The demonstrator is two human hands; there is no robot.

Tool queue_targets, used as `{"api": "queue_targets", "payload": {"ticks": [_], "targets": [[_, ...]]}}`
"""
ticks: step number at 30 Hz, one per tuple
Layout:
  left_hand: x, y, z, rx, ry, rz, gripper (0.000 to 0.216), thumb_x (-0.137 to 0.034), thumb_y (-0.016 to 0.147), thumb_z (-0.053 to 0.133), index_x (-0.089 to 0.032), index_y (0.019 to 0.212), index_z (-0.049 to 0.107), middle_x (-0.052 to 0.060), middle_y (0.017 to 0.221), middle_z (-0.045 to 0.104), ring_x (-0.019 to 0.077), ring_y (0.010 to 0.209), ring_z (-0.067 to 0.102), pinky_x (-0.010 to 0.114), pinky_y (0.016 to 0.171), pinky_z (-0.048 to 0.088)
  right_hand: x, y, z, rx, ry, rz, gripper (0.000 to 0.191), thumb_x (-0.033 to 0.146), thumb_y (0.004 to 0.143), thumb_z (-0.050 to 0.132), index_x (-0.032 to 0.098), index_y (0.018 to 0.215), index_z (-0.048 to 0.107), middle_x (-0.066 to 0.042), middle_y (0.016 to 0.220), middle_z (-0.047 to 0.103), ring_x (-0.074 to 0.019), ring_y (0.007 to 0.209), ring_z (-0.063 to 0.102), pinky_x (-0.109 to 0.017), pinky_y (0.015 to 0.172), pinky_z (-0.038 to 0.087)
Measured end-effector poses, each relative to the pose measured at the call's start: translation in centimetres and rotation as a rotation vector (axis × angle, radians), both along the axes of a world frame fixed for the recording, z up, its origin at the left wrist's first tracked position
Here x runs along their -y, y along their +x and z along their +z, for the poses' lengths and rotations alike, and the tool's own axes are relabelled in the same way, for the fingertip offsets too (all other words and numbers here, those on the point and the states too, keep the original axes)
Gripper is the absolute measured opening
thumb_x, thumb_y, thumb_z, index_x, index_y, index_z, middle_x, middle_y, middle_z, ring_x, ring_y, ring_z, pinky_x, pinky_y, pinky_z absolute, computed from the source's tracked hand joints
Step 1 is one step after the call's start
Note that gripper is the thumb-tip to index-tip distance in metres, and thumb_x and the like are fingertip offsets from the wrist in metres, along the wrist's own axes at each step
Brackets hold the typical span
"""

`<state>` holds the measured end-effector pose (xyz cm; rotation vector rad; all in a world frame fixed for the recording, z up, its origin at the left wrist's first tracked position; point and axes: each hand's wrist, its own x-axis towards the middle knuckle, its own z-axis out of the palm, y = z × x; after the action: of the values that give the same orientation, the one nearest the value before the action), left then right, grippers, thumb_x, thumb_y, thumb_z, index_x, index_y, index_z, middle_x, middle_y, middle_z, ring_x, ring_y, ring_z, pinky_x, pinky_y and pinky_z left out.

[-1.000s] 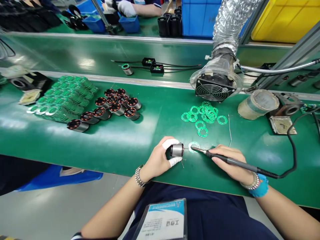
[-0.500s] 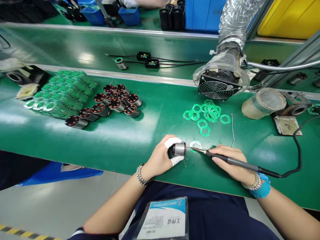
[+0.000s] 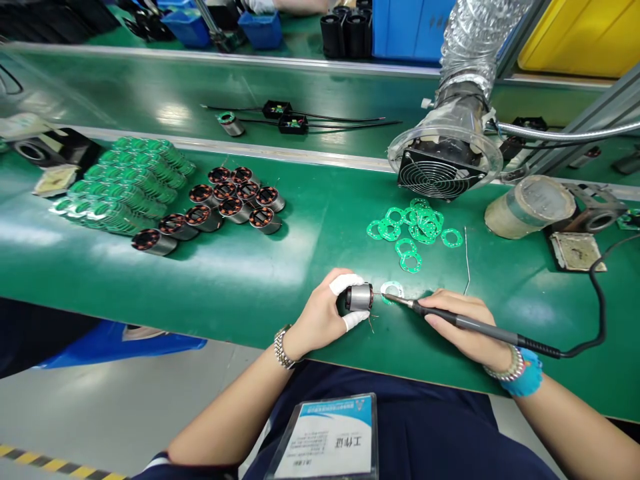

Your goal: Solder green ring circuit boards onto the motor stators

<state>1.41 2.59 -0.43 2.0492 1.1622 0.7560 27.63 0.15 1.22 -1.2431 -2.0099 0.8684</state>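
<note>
- Extractor fan, square and black, below a crinkled silver duct.
- Large blue bin, on the upper shelf, beside grouped black cylinders.
- Yellow bin, upper right corner.
- Small blue tubs, farther left.
- Black-and-yellow floor tape, lower left corner.
</note>
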Motion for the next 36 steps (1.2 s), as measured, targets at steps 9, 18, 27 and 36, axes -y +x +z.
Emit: {"api": "queue_targets", "payload": {"ticks": [9,18,27,36], "targets": [[0.05,0.03,-0.02,0.002,0.001,-0.004,0.041,-0.018,0.069,0.068,-0.02,0.104,0.047,0.007,0.102,0.052,0.0197,0.093,0.055,0.037,0.081,0.047,0.07,0.09,0.06,-0.071,0.009,0.026,0.016,0.02,0.082,0.056,0.021,0.095,0.066,-0.004,0.081,0.067,-0.0156,0.073,0.063,-0.029,0.067,0.051],[0.07,-0.02,-0.1,-0.004,-0.002,-0.004,0.041,-0.018,0.069,0.068,-0.019,0.104,0.048,0.008,0.104,0.052,0.0193,0.094,0.054,0.036,0.082,0.047,0.04,0.29,0.12,-0.099,0.02,0.002,0.017,0.017,0.081,0.058,0.021,0.096,0.066,-0.004,0.083,0.067,-0.0155,0.075,0.063,-0.029,0.068,0.051],[0.11,0.0,-0.11,-0.024,0.02,0.0,0.043,-0.019,0.068,0.069,-0.02,0.105,0.047,0.008,0.104,0.053,0.0205,0.095,0.055,0.038,0.082,0.047,0.29,0.26,0.06,-0.076,0.073,-0.076,0.018,0.022,0.079,0.061,0.022,0.097,0.065,-0.005,0.088,0.067,-0.0171,0.078,0.063,-0.03,0.072,0.051],[0.21,-0.07,-0.18,0.005,0.019,0.009,0.044,-0.018,0.067,0.069,-0.021,0.105,0.047,0.007,0.104,0.054,0.0211,0.094,0.055,0.039,0.082,0.047,0.73,0.55,-0.36,-0.004,0.148,-0.165,0.021,0.025,0.083,0.057,0.023,0.102,0.063,-0.003,0.083,0.07,-0.017,0.076,0.067,-0.028,0.07,0.055]]}}
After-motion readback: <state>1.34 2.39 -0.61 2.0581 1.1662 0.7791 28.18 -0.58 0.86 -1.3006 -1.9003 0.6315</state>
